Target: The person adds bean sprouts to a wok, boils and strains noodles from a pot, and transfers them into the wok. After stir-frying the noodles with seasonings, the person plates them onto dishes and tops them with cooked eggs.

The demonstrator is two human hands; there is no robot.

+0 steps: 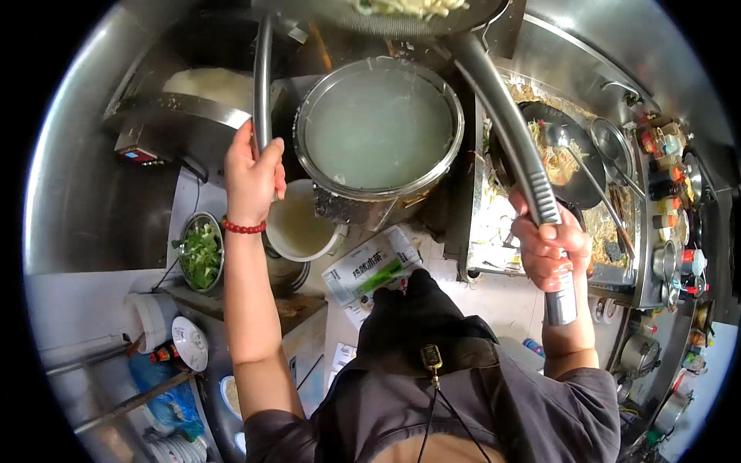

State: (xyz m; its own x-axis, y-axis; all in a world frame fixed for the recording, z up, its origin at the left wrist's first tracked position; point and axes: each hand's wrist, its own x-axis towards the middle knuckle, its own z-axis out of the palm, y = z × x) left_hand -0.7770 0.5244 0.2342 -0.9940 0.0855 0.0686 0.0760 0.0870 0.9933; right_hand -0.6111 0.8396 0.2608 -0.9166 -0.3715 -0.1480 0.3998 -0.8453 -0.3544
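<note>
The strainer (397, 26) lies ahead of both hands, past the pot (378, 190), its long handle (511, 123) slanting back rightward into the clenched right hand (546, 248), while the left hand (253, 171) clasps a slim handle (263, 77).

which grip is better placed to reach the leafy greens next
Probably the left grip: it is nearer the leafy greens, on their side of the round pot, while the right grip is beyond it. Both hold metal handles, so the left would need freeing first.
</note>
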